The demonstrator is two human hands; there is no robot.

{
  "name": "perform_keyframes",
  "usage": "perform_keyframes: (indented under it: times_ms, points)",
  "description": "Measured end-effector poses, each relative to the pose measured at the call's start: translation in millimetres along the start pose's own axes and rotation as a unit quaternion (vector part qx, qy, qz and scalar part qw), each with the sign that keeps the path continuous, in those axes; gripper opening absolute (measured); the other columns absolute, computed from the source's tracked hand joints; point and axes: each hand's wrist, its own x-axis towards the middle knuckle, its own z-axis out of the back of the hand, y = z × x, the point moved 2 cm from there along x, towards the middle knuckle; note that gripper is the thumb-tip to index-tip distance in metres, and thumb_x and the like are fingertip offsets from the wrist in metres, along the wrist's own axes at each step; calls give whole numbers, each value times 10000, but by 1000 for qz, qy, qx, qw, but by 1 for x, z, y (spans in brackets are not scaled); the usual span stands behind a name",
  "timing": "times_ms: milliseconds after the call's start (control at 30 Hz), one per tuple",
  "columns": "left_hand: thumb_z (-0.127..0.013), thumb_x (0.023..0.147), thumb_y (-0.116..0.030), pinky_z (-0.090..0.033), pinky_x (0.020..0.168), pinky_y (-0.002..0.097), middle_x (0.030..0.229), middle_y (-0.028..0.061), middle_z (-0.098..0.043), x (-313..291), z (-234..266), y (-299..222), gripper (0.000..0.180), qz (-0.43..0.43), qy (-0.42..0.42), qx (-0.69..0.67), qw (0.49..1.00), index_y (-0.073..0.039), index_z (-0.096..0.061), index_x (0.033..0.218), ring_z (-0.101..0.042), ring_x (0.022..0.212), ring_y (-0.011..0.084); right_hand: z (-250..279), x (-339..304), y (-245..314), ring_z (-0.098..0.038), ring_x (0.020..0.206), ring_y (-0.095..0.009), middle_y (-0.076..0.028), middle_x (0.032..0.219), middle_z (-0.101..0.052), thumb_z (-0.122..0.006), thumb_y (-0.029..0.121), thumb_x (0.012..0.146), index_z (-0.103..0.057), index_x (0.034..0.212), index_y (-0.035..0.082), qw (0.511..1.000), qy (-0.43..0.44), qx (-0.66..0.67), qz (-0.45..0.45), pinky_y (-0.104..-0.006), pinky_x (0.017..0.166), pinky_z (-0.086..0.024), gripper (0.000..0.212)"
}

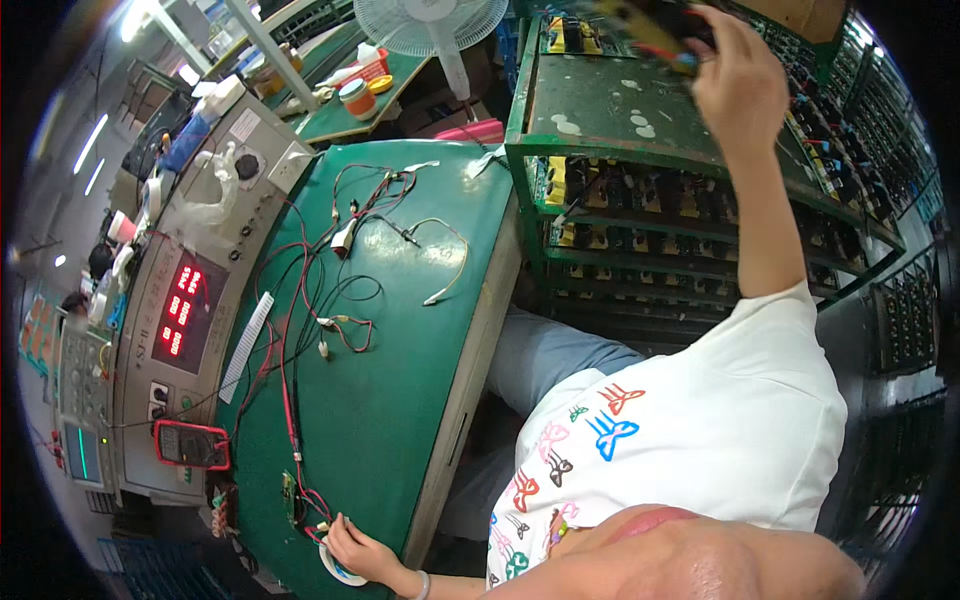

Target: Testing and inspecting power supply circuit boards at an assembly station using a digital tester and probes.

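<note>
Circuit board: held in right hand above far edge of rack shelf; lifting appears done, release not yet. Left hand: fingers narrow by wires, near-left corner of worktop; grip unclear.

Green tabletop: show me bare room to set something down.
The green tabletop is barest between the red probe and the front edge; a smaller gap lies between that probe and the multimeter. Crowded: around the tangled leads and the circuit board near the left hand.
</note>
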Motion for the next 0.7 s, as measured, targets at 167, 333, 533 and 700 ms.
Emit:
perform_keyframes:
  times_ms: [167, 333, 533, 700]
  points:
    - [-596, 961, -80, -466, 924, 435, 1046, 135, -679, 5, -11, 5, 173, 11, 14, -3, 1000, -3, -675, 1095, -622, 1010, 328, -22, -31, -104, -689, 889, -269, -86, 1048, -714, -632, 238, 933, -682, 1102, 88, 957, 138, -210, -144, -409, 726, -554, 231]
    - [-604, 960, -101, -465, 929, 439, 1043, 134, -691, 7, -6, 9, 171, -26, 13, 47, 999, -24, -692, 1084, -627, 1018, 327, -25, -54, -129, -698, 868, -309, -135, 1031, -714, -554, 266, 990, -681, 1069, 45, 851, 390, -230, -268, -427, 685, -583, 267]
    - [-600, 971, -131, -482, 893, 441, 1011, 147, -697, 4, -17, 28, 175, -66, -22, 31, 997, -16, -709, 1046, -633, 961, 331, -36, -76, -135, -696, 760, -320, -139, 898, -716, -580, 236, 967, -699, 937, 28, 852, 391, -202, -283, -449, 585, -566, 241]
    - [-596, 982, -161, -499, 856, 443, 979, 160, -704, -1, -37, 57, 203, -100, -56, 13, 993, -8, -727, 1007, -640, 903, 335, -58, -76, -139, -688, 710, -304, -143, 875, -719, -571, 195, 956, -705, 914, 25, 836, 426, -195, -286, -433, 570, -564, 221]
